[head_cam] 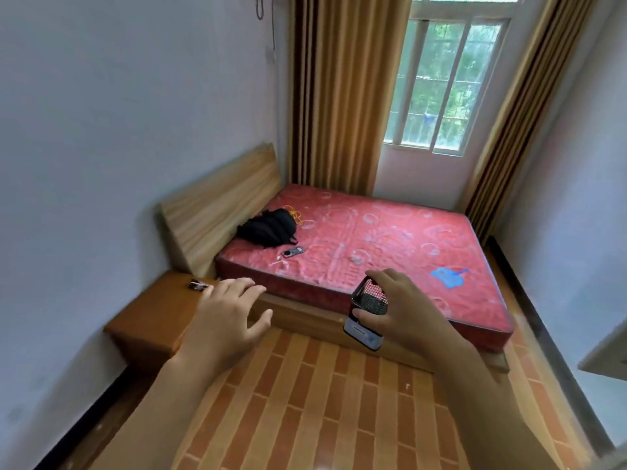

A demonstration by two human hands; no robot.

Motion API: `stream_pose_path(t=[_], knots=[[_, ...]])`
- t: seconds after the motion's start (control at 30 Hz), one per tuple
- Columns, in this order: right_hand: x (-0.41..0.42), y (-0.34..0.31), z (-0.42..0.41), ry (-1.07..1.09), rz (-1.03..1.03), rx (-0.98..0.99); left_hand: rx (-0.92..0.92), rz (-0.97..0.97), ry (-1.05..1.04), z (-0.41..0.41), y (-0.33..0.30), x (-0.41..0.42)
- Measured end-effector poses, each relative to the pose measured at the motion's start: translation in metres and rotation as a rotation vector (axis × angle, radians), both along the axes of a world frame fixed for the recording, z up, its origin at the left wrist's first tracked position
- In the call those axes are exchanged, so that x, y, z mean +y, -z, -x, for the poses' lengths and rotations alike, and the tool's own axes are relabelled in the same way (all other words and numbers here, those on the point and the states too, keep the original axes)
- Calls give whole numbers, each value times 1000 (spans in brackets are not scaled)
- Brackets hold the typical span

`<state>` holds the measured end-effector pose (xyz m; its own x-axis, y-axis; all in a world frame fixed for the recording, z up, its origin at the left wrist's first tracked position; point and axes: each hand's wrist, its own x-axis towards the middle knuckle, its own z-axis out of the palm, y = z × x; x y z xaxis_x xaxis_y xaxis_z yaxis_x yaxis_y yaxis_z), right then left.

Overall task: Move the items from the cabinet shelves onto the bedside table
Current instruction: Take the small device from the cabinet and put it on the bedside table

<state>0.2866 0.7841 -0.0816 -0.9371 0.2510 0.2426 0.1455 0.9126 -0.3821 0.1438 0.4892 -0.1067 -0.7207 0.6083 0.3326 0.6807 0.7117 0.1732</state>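
We see the bed filling the room's far side, with a black bag near its headboard. The desk stands beside the bed's head, a small item on its top. Our left hand hovers spread and relaxed above the desk's edge. Our right hand grips a mesh cup before the bed's side.
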Motion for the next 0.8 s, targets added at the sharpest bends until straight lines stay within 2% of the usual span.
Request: stream_pose_path(t=[0.37, 0.6, 0.8], knots=[[-142, 16, 173, -259, -9, -47, -35, 33, -276, 87, 10, -170], [-191, 26, 270, -389, -20, -66, -60, 3, -411, 136, 28, -224], [-204, 44, 366, -464, -30, -57, -83, 16, -474, 206, 41, -236]])
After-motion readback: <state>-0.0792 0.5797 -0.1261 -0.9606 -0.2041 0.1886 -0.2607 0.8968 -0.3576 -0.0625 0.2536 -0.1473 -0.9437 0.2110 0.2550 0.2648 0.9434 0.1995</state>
